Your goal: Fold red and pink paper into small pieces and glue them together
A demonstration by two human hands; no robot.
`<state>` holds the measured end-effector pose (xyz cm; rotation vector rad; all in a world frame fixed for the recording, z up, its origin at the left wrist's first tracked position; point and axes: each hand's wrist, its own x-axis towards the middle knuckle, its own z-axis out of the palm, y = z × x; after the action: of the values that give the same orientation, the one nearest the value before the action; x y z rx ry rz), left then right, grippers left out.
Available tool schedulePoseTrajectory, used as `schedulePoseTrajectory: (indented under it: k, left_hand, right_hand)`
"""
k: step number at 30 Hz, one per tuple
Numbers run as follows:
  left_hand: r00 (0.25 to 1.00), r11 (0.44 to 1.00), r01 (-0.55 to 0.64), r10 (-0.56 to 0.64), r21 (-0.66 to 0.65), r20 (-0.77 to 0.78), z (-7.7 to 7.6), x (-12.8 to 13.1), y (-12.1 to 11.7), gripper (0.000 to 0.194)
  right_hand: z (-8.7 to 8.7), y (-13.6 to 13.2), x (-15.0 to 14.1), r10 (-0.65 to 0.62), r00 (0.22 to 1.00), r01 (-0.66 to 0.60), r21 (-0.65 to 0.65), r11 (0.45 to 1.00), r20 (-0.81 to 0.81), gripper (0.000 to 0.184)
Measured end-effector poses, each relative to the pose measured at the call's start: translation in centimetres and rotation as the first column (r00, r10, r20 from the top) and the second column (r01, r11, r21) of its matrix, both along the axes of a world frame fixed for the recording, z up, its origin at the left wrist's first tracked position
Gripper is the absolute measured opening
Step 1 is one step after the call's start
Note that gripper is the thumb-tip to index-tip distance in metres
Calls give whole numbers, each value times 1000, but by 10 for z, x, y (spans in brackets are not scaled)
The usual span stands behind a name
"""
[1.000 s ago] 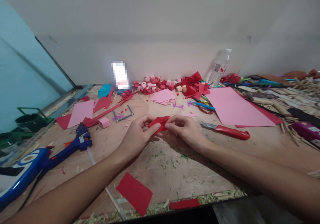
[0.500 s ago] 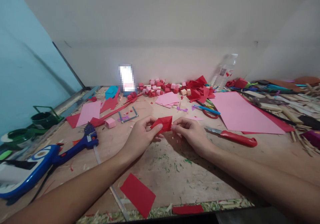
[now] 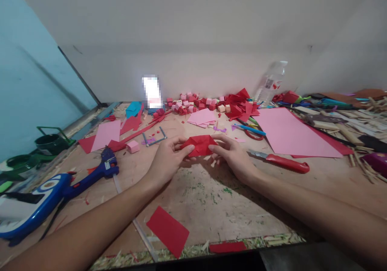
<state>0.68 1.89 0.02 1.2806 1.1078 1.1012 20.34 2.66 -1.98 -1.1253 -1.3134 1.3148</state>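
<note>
A folded piece of red paper (image 3: pixel 200 145) is held just above the worktable, with creased flaps showing on top. My left hand (image 3: pixel 172 155) pinches its left end, thumb over the front face. On the right end, the thumb and fingers of my right hand (image 3: pixel 229 154) close around the paper. Some fingertips are hidden behind it. Nearer to me lies a flat red paper rectangle (image 3: pixel 168 231), with a narrow red strip (image 3: pixel 227 247) at the table's front edge.
To the left are a blue glue gun (image 3: pixel 90 182) and a pink paper cube (image 3: pixel 133 146). A red-handled knife (image 3: pixel 287 163) and pink sheets (image 3: pixel 298 134) lie right. Behind are small paper cubes (image 3: pixel 190 103), a lit phone (image 3: pixel 152 91) and a plastic bottle (image 3: pixel 272 83).
My right hand has taken a fuller grip on the right end of the red paper. The paper now looks wider and more opened out between both hands.
</note>
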Motion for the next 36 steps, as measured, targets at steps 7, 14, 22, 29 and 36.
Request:
schedulePoseTrajectory:
  k: [7, 14, 22, 29, 36]
  left_hand:
    - [993, 994, 113, -113, 8, 29, -4, 1, -1, 30]
    - [997, 997, 71, -71, -10, 26, -4, -4, 2, 34]
    - [997, 993, -64, 69, 96, -46, -7, -5, 8, 24]
    - [999, 998, -35, 37, 55, -34, -8, -10, 13, 23]
    - [989, 988, 59, -38, 145, -145, -6, -5, 5, 18]
  right_hand:
    - [0, 0, 2, 68, 997, -69, 40, 997, 23, 19]
    - [-1, 3, 5, 119, 986, -122, -18, 992, -121, 16]
    - [-1, 7, 6, 90, 966, -129, -152, 980, -243, 14]
    - [0, 6, 5, 96, 957, -146, -170, 975, -275, 19]
    - [3, 1, 2, 179, 974, -196, -118, 974, -138, 25]
